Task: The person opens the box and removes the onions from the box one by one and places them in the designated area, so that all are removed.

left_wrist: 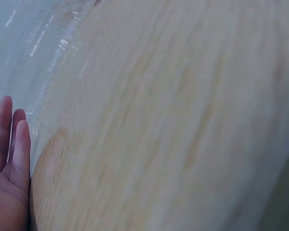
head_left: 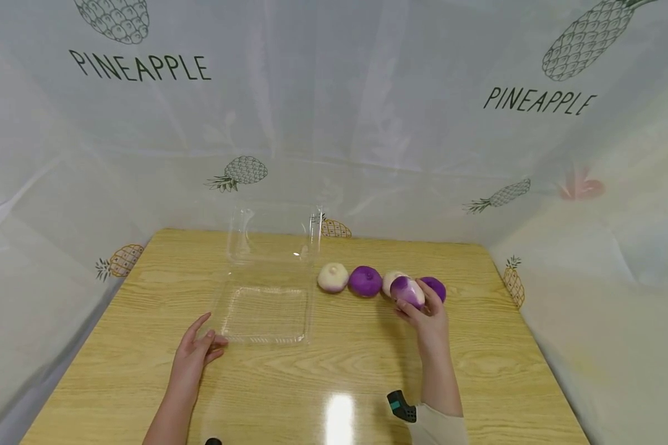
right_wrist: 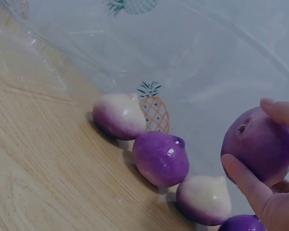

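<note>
My right hand [head_left: 432,313] holds a purple-and-white onion [head_left: 406,291] above the table, thumb and fingers around it. In the right wrist view the held onion [right_wrist: 257,144] turns its purple, dimpled end to the camera. Below it is a row of onions: a whitish one [head_left: 333,278], a purple one [head_left: 365,282], another whitish one [head_left: 390,280] partly hidden, and a purple one [head_left: 435,287] behind my fingers. At the front left corner of a clear plastic box [head_left: 264,339] with its hinged lid raised, my left hand [head_left: 192,352] touches the rim with extended fingers.
The box's transparent lid [head_left: 275,232] stands up at the back. A wooden table [head_left: 312,383] bears everything. White pineapple-printed sheeting [head_left: 367,154] hangs behind and at both sides. A black wrist device [head_left: 401,406] sits by my right sleeve.
</note>
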A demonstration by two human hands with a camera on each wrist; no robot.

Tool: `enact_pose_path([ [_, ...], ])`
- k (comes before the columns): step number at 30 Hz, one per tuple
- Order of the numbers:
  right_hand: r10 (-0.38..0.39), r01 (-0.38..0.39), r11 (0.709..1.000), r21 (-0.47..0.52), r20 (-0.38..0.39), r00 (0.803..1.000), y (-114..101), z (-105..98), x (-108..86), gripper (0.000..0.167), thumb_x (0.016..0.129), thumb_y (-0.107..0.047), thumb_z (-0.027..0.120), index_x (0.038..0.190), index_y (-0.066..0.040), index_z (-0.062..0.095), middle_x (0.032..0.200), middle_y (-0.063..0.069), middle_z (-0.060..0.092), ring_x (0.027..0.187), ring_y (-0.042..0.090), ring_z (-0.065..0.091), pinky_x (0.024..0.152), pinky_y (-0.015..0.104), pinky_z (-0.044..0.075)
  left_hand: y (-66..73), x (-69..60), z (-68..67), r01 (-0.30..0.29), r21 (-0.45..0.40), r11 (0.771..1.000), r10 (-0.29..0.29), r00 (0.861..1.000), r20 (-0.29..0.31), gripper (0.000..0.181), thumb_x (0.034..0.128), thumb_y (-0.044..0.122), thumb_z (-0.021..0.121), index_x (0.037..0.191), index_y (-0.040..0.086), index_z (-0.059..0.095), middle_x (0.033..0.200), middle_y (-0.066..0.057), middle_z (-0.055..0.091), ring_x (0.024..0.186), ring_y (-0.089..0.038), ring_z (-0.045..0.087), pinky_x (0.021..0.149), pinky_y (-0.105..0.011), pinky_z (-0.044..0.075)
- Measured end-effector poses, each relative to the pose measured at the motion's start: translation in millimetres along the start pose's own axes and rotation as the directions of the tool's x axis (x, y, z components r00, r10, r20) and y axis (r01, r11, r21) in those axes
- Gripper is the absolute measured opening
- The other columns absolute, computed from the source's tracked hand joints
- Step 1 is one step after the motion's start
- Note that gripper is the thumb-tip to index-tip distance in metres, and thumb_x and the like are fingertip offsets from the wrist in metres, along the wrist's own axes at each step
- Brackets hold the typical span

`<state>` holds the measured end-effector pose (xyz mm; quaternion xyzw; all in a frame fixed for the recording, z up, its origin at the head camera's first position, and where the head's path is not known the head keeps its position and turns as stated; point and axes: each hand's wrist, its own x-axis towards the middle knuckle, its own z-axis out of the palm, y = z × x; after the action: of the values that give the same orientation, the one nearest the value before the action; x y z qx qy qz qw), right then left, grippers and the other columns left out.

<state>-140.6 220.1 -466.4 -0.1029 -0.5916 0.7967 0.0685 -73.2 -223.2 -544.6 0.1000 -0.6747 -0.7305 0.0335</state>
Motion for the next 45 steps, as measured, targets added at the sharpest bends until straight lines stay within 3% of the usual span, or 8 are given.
enact_pose_path([
  [5, -0.011, 0.011, 1.000, 0.003, -0.045, 0.999, 1, -7, 0.0, 0.053, 0.091, 0.010, 0.060, 0.141, 0.001, 0.044, 0.128, 0.011, 0.041, 0.093, 0.020, 0.065, 0.086, 0.046, 0.054, 0.8, 0.3, -0.4, 0.002, 0.006, 1.000, -0.002, 1.000, 0.004, 0.057, 0.1030, 0.027, 0.051, 0.152, 0.009, 0.028, 0.093, 0.000, 0.069, 0.089, -0.014, 0.066, 0.079, -0.023, 0.055],
  [8, -0.024, 0.024, 1.000, 0.002, -0.073, 0.997, 0, -11, -0.5, 0.043, 0.098, 0.000, 0.056, 0.140, 0.002, 0.047, 0.131, 0.008, 0.041, 0.102, 0.020, 0.061, 0.085, 0.046, 0.054, 1.5, 0.0, -0.5, 0.005, 0.009, 1.000, -0.005, 1.000, 0.004, 0.056, 0.1031, 0.026, 0.051, 0.152, 0.009, 0.028, 0.094, -0.001, 0.069, 0.090, -0.014, 0.066, 0.079, -0.024, 0.055],
  [13, -0.041, 0.042, 0.999, -0.001, -0.106, 0.994, 1, -20, -1.1, 0.041, 0.101, -0.013, 0.054, 0.139, 0.002, 0.049, 0.137, 0.005, 0.040, 0.112, 0.021, 0.056, 0.083, 0.044, 0.055, 2.1, -0.7, 0.0, 0.003, 0.008, 1.000, -0.003, 1.000, 0.006, 0.057, 0.1031, 0.027, 0.050, 0.152, 0.009, 0.028, 0.093, 0.000, 0.069, 0.090, -0.013, 0.066, 0.079, -0.024, 0.055],
  [19, -0.020, 0.018, 1.000, -0.013, -0.146, 0.989, 1, -33, -2.5, 0.043, 0.100, -0.012, 0.057, 0.141, 0.000, 0.048, 0.140, 0.004, 0.035, 0.102, 0.016, 0.062, 0.082, 0.040, 0.056, 0.9, -0.5, -0.3, -0.005, 0.001, 1.000, 0.005, 1.000, 0.012, 0.056, 0.1033, 0.025, 0.050, 0.152, 0.009, 0.028, 0.094, -0.001, 0.069, 0.090, -0.014, 0.066, 0.079, -0.024, 0.055],
  [27, -0.039, 0.041, 0.999, 0.006, -0.225, 0.974, 1, -48, -3.2, 0.047, 0.098, -0.006, 0.058, 0.143, -0.001, 0.046, 0.125, 0.004, 0.040, 0.099, 0.013, 0.061, 0.079, 0.039, 0.057, 1.4, 0.1, -1.4, -0.004, 0.018, 1.000, 0.004, 1.000, 0.011, 0.055, 0.1036, 0.025, 0.050, 0.152, 0.009, 0.028, 0.096, -0.003, 0.069, 0.091, -0.014, 0.065, 0.080, -0.024, 0.055],
  [33, -0.014, -0.003, 0.998, -0.070, -0.250, 0.968, 3, -59, -3.2, 0.060, 0.098, -0.008, 0.058, 0.152, -0.006, 0.031, 0.127, 0.003, 0.037, 0.101, 0.013, 0.055, 0.081, 0.035, 0.056, 1.8, 0.6, -0.6, 0.015, 0.014, 1.000, -0.015, 1.000, 0.009, 0.056, 0.1034, 0.026, 0.050, 0.152, 0.011, 0.028, 0.096, -0.004, 0.069, 0.092, -0.014, 0.065, 0.080, -0.024, 0.055],
  [39, 0.007, -0.049, 0.989, -0.142, -0.281, 0.960, 5, -70, -4.7, 0.063, 0.098, -0.009, 0.059, 0.153, -0.007, 0.028, 0.135, 0.005, 0.034, 0.108, 0.015, 0.046, 0.081, 0.029, 0.056, 2.5, 0.6, -0.9, 0.017, 0.009, 1.000, -0.017, 1.000, 0.001, 0.055, 0.1033, 0.026, 0.050, 0.152, 0.011, 0.029, 0.094, -0.001, 0.069, 0.091, -0.014, 0.065, 0.080, -0.024, 0.055],
  [45, 0.003, -0.086, 0.957, -0.277, -0.287, 0.958, 2, -85, -3.8, 0.068, 0.096, -0.015, 0.063, 0.154, -0.011, 0.028, 0.151, 0.011, 0.029, 0.126, 0.023, 0.040, 0.079, 0.013, 0.051, 3.1, -0.1, -0.9, 0.024, -0.002, 1.000, -0.024, 1.000, 0.005, 0.056, 0.1032, 0.026, 0.051, 0.152, 0.010, 0.028, 0.094, -0.001, 0.069, 0.091, -0.014, 0.065, 0.080, -0.025, 0.055],
])
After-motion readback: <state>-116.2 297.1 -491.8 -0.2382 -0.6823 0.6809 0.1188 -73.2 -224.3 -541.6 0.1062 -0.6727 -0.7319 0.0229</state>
